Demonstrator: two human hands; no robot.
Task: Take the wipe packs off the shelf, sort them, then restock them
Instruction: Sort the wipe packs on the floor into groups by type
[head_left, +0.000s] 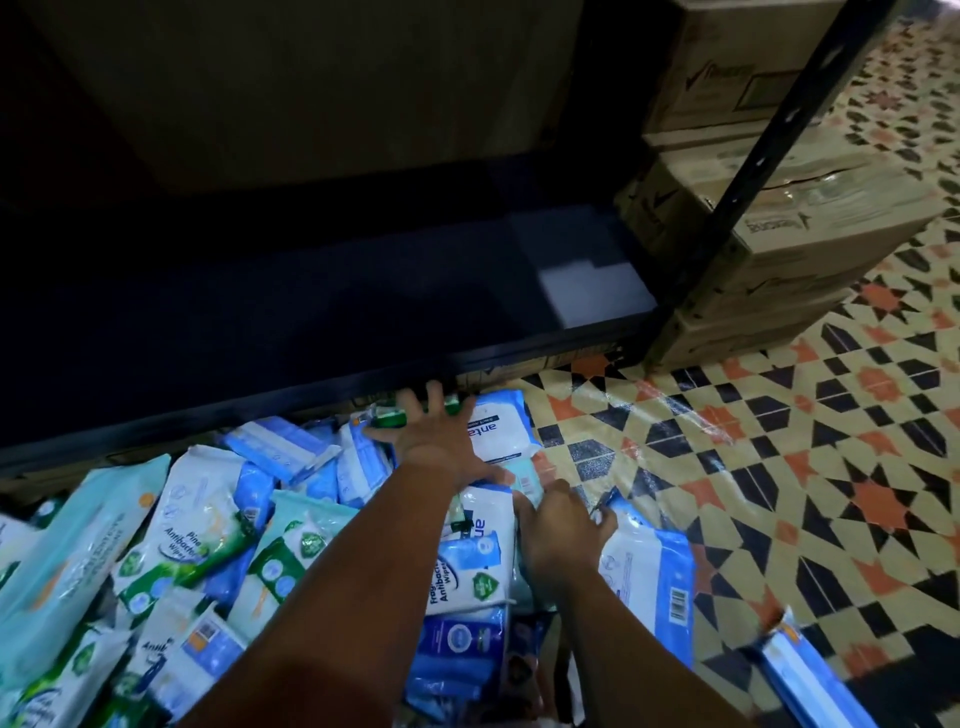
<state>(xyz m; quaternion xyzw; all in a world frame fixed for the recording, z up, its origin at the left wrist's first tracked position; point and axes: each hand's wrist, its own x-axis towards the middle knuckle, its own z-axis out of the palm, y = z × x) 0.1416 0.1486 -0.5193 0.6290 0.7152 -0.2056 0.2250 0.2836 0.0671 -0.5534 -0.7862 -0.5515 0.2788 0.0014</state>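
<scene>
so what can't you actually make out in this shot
Head view only:
- Right hand: fingertips buried among wipe packs, grip unclear.
- Green item under the left hand: blurred, mostly covered.
- Shelf interior: too dark.
- Blue pack at the lower right: motion-blurred, label unreadable.

blue-white wipe packs (249, 525), black-orange-cream patterned floor (779, 467)

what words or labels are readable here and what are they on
"Pine Antibacterial Wipes": green and white pack
"Antibac...", cut off: blue and white pack
"anta...", upside down: white pack by the shelf edge
"Anti...": pack at lower left
Cardboard boxes: print too blurred
Barcodes: too small
</scene>
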